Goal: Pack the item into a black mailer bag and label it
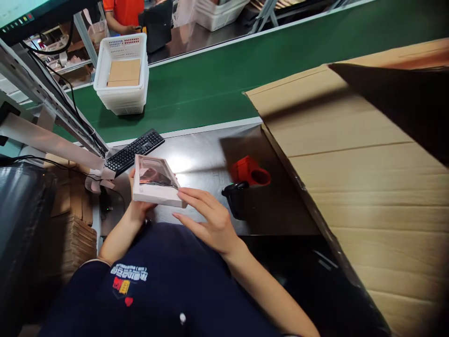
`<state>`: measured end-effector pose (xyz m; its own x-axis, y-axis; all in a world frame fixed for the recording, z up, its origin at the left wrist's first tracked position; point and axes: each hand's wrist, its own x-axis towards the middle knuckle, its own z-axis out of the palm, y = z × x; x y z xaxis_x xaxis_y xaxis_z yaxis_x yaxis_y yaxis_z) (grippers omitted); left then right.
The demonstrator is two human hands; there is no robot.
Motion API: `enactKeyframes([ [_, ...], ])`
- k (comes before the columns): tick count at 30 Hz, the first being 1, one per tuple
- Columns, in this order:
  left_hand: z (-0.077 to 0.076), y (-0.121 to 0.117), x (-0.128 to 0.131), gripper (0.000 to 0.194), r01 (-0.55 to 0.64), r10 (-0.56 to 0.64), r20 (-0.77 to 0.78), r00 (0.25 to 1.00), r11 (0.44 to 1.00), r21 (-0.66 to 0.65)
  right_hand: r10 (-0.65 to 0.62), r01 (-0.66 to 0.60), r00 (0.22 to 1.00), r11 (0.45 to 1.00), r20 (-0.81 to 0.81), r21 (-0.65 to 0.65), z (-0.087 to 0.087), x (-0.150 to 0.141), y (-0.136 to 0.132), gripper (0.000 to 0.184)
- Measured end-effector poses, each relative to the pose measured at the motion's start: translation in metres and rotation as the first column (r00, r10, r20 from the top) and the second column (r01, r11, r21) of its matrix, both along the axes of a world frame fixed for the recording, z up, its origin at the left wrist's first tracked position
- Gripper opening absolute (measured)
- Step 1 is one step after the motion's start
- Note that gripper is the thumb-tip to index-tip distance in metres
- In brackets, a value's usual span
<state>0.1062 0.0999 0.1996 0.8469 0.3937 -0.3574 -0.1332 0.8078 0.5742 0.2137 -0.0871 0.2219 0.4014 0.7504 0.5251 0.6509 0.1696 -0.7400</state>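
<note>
A small pale pink box (159, 194) with a clear front window is held above the metal table, tilted so its window faces up and away. Something dark and pinkish shows through the window, but its kind I cannot make out. My left hand (139, 209) grips the box from below and at its left side, with most of the fingers hidden behind it. At the near right corner, the fingertips of my right hand (212, 220) touch the box; its fingers are stretched out, with the thumb apart beneath them.
On the metal table (206, 145) are a black keyboard (136, 150), a red tape dispenser (247, 171) and a black handheld device (234, 199). A large cardboard box (372, 187) stands at right. White baskets (121, 100) sit on the green belt (196, 93); a person in orange (124, 14) is beyond.
</note>
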Motion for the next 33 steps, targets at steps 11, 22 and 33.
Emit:
enactKeyframes([
  [11, -0.002, -0.035, -0.009, 0.080, -0.096, 0.079, -0.070, 0.994, 0.951, -0.293, -0.108, 0.107, 0.994, 0.994, -0.023, -0.011, -0.002, 0.014, 0.007, 0.017],
  [22, 0.020, -0.042, -0.053, 0.038, 0.035, 0.222, -0.164, 0.961, 0.493, 0.869, -0.249, 0.239, 0.945, 0.968, -0.213, -0.071, 0.013, 0.040, 0.008, 0.038],
  [33, 0.056, -0.019, -0.006, 0.029, -0.113, 0.301, 0.082, 0.950, 0.089, 0.990, -0.118, 0.137, 0.894, 0.990, -0.433, 0.014, 0.021, 0.047, 0.022, 0.041],
])
